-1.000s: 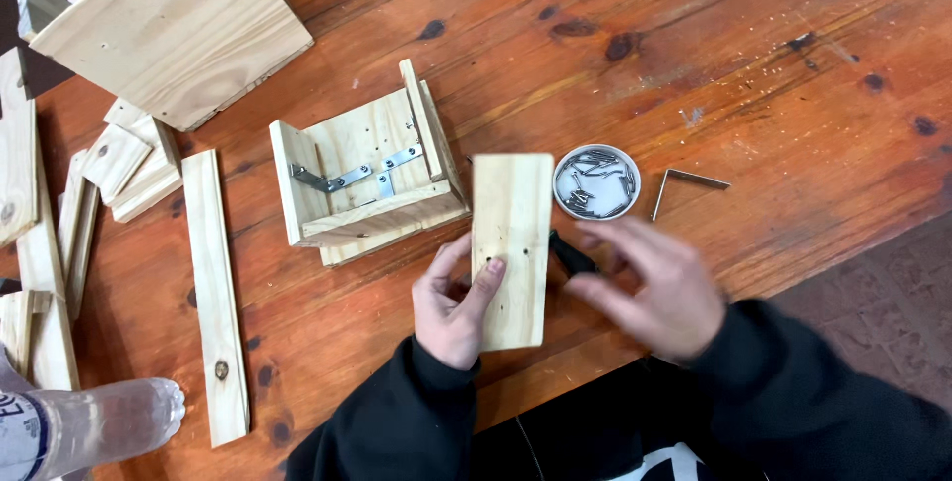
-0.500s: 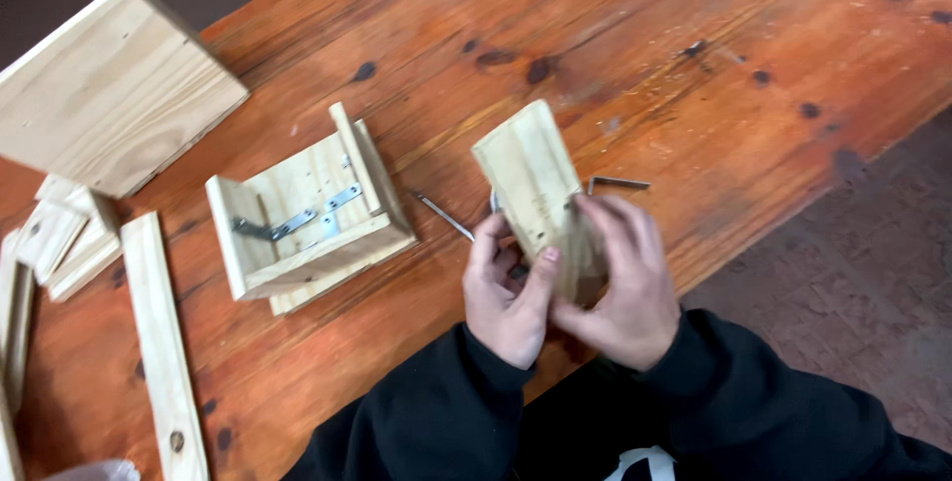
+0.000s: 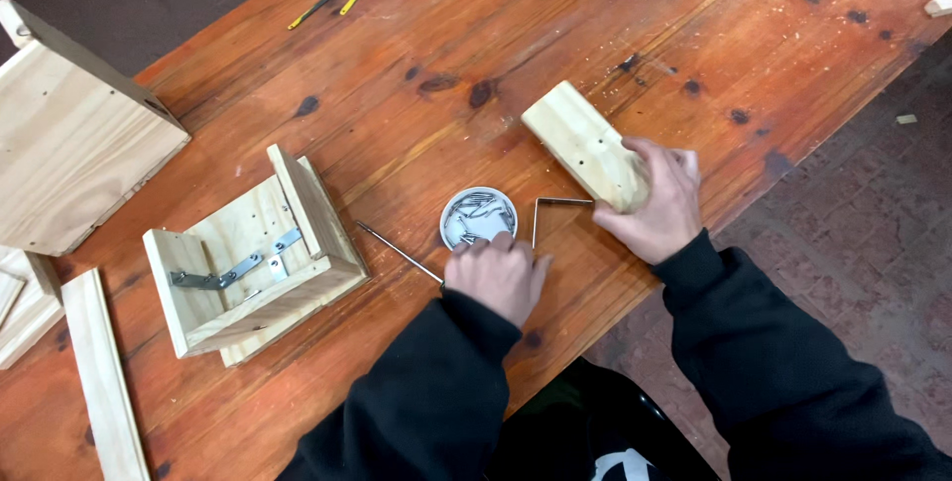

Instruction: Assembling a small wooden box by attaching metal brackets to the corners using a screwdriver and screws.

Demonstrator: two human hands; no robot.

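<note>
Reddish knotty wooden table [image 3: 416,35] carrying one round white tin of metal screws [image 3: 478,218], one bent metal hex key [image 3: 555,208] and one thin steel rod [image 3: 397,251]. Right hand [image 3: 654,205] clamps one pale pine block [image 3: 585,147] (tilted); left hand [image 3: 499,273], fingers curled, rests touching the tin's near rim.

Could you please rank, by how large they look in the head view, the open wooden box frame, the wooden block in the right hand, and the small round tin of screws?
1. Open wooden box frame, clearly the largest.
2. Wooden block, held by the right hand.
3. Round tin of screws, at the left hand, the smallest.
</note>
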